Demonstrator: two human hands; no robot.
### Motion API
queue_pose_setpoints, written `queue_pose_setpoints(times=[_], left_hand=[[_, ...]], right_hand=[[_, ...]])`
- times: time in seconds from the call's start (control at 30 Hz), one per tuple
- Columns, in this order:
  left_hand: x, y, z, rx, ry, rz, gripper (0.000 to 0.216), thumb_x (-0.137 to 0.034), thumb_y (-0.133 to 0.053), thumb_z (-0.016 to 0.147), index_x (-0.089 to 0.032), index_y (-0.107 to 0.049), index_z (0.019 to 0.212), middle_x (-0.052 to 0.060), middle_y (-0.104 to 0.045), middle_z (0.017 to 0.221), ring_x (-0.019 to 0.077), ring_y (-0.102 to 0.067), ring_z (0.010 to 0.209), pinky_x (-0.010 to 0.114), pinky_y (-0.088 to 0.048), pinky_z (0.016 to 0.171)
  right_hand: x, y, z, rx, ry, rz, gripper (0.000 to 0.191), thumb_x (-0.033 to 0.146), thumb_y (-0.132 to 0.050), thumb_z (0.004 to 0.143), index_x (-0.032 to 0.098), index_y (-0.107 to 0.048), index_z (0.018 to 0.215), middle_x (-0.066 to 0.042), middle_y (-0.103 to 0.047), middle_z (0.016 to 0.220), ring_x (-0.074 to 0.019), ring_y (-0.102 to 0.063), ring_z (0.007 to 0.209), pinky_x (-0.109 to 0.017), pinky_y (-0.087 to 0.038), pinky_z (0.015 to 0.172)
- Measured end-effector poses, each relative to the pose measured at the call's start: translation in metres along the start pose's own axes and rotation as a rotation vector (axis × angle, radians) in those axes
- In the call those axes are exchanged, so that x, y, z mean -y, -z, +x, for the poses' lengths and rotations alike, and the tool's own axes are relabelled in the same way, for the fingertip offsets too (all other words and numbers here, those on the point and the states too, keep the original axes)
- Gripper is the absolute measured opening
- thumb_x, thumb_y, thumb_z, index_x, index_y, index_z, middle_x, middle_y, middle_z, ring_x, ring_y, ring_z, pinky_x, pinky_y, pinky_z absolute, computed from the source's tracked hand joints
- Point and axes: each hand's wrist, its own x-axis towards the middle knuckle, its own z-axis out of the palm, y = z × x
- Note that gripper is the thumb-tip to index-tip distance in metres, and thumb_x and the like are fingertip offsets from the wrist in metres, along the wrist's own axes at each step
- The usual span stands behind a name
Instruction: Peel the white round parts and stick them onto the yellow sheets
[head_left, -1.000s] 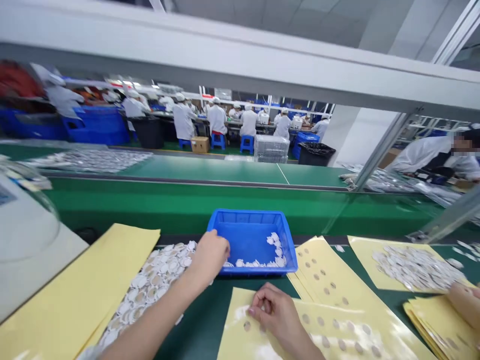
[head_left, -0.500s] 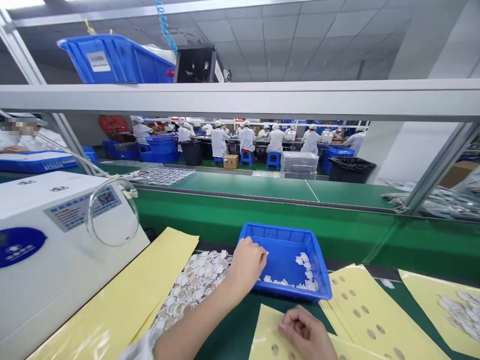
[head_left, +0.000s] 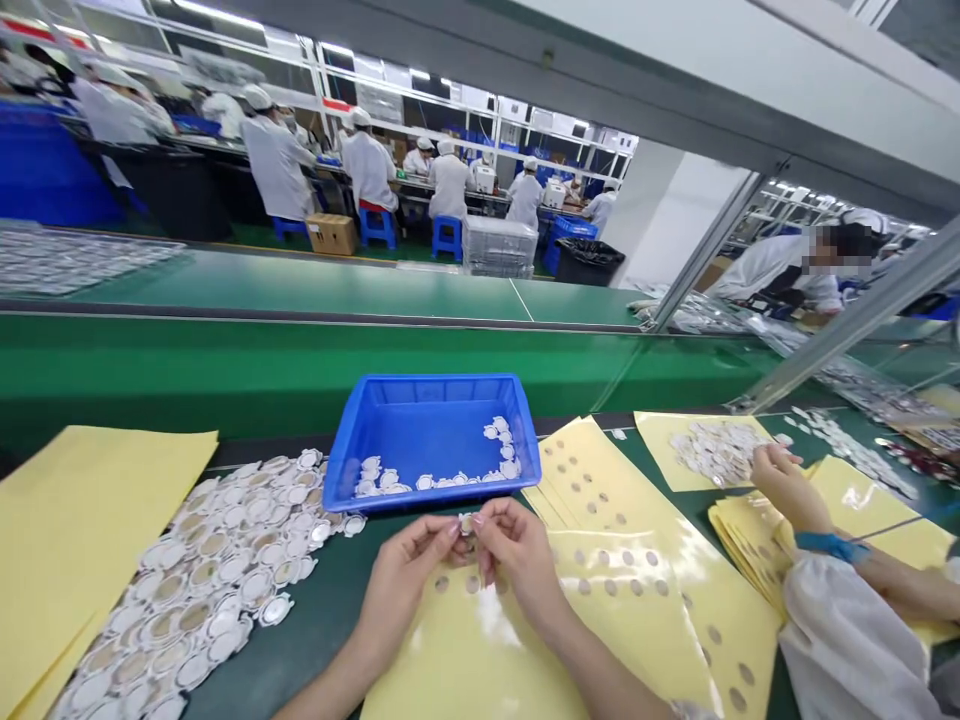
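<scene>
Above a yellow sheet [head_left: 450, 660], my left hand [head_left: 405, 580] and my right hand [head_left: 521, 560] meet. Between their fingertips they pinch one small, round, whitish piece [head_left: 466, 524]; its exact kind does not show. Small round grey-brown discs [head_left: 649, 558] lie in rows on the sheet. Just beyond my hands sits a blue plastic tray [head_left: 341, 455] with small white tabbed pieces [head_left: 510, 468] along its near and right sides. Left of my left hand, a wide pile of round white-rimmed pieces [head_left: 217, 570] covers the green work surface [head_left: 300, 660].
Yellow sheets [head_left: 97, 510] lie at the far left, and more disc-dotted sheets [head_left: 577, 450] at right. A co-worker's hand [head_left: 787, 485] reaches by a sheet heaped with white pieces [head_left: 720, 450]. A metal post [head_left: 701, 255] and an overhead shelf [head_left: 600, 80] frame the bench.
My left hand has come back from over the blue tray to join my right hand at the small piece. The view has turned right and down, bringing a co-worker's arm into sight.
</scene>
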Motion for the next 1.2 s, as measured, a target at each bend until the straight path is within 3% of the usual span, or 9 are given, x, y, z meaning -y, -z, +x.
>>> queue_pose_setpoints(times=[0.27, 1.2], left_hand=[[-0.0026, 0.002, -0.0012, 0.057, 0.072, -0.101, 0.036, -0.054, -0.071, 0.075, -0.018, -0.07, 0.081, 0.003, -0.067, 0.073, 0.0188, -0.059, 0.073, 0.027, -0.047, 0.071], [-0.0052, 0.0016, -0.001, 0.069, 0.08, -0.077, 0.036, -0.054, -0.069, 0.076, -0.018, -0.069, 0.078, 0.003, -0.066, 0.072, 0.0177, -0.056, 0.069, 0.027, -0.044, 0.067]], right_hand=[[0.0015, -0.0004, 0.0002, 0.009, -0.058, 0.021, 0.054, 0.061, -0.08, 0.061, 0.016, -0.055, 0.073, 0.003, -0.061, 0.052, -0.0081, -0.054, 0.038, -0.019, -0.051, 0.037], [-0.0047, 0.0009, 0.0007, 0.017, -0.014, -0.011, 0.048, 0.057, -0.079, 0.066, 0.016, -0.055, 0.072, 0.004, -0.06, 0.05, -0.0084, -0.053, 0.035, -0.019, -0.048, 0.036]])
